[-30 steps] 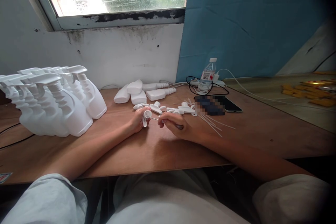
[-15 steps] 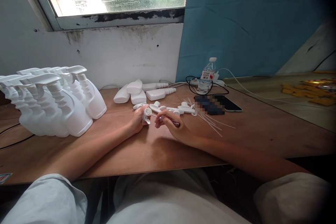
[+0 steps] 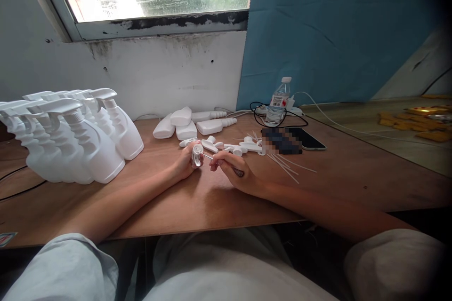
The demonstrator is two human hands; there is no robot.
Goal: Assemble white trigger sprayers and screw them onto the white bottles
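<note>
While left hand (image 3: 183,162) grips white plastic spray-trigger head (image 3: 197,159) over brown wooden table (image 3: 169,211), right hand (image 3: 235,168), just right, clasps slim metal-shafted tool (image 3: 240,173), long axis slanting far-left toward head's round collar (image 3: 197,149).

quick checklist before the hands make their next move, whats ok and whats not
1. Left hand grips the white plastic spray head: ok.
2. Right hand grips the thin, metal-shafted tool: ok.
3. Tool tip inside the spray head: cannot tell; it meets the opening, too small to judge.
4. White plastic spray bottles at left upright: ok.
5. Thin white plastic tubes gathered neatly: not ok, fanned out loosely.
6. Clear plastic water bottle capped: ok.
</note>
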